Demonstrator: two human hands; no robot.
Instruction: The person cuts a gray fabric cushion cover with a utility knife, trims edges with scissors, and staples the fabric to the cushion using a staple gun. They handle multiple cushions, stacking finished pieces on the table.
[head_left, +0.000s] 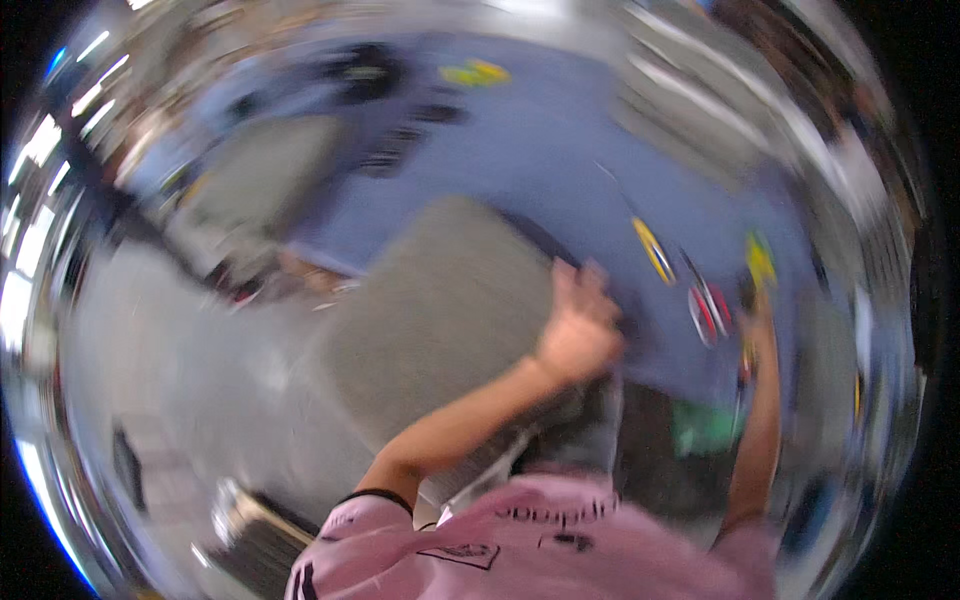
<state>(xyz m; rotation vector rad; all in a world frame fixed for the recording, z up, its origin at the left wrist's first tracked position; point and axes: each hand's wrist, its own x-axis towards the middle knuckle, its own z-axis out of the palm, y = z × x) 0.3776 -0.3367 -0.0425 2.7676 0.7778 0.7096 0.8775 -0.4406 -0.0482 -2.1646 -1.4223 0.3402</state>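
Note:
A large grey flat, cushion-like panel [430,310] lies tilted in front of me, its right side over the blue table cover. My left hand [580,325] is at its right edge, fingers bent round that edge. Off to the right, my right hand [759,308] reaches over the cover, close to a yellow-green object [761,260] too blurred to name. Motion smears its fingers, so a hold does not show. Left of it lie red-handled pliers or scissors [709,314] and a yellow-handled screwdriver [653,250].
Another grey panel [265,170] lies at the far left of the blue cover [520,130]. Several dark pieces [400,140] and a yellow-green item [476,73] rest at the back. Grey blocks [690,110] stand far right. A green item [703,428] is below the table edge.

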